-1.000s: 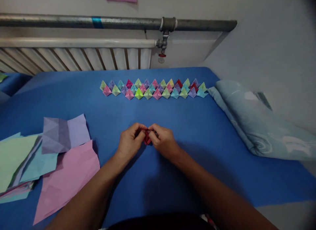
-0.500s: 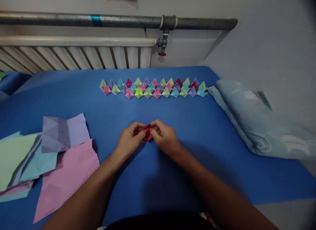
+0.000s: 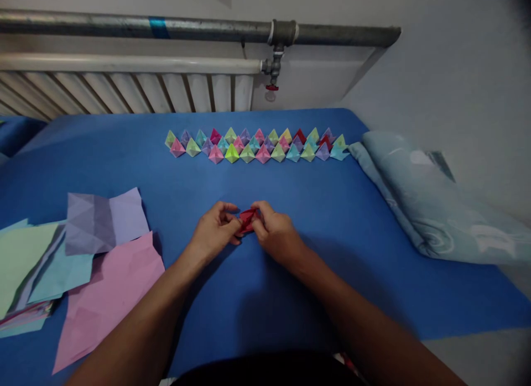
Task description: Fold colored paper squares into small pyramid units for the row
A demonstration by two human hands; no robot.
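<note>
A small red folded paper boat is held between my two hands, over the middle of the blue surface. My left hand pinches its left end between thumb and fingers. On the other end, my right hand grips with the thumb in front and the fingers behind. Parts of the red paper are hidden by the fingertips. Beyond my hands stand rows of small folded paper boats in pink, green, blue, purple, yellow and red.
At the left lie a creased purple sheet, a pink sheet and a stack of coloured paper. A folded pale-blue blanket rests on the right. Behind the surface are a white radiator and a metal pipe.
The red paper has turned, showing more of its face. My left fingers have shifted left and loosened slightly around its end. The view has tilted slightly downward.
</note>
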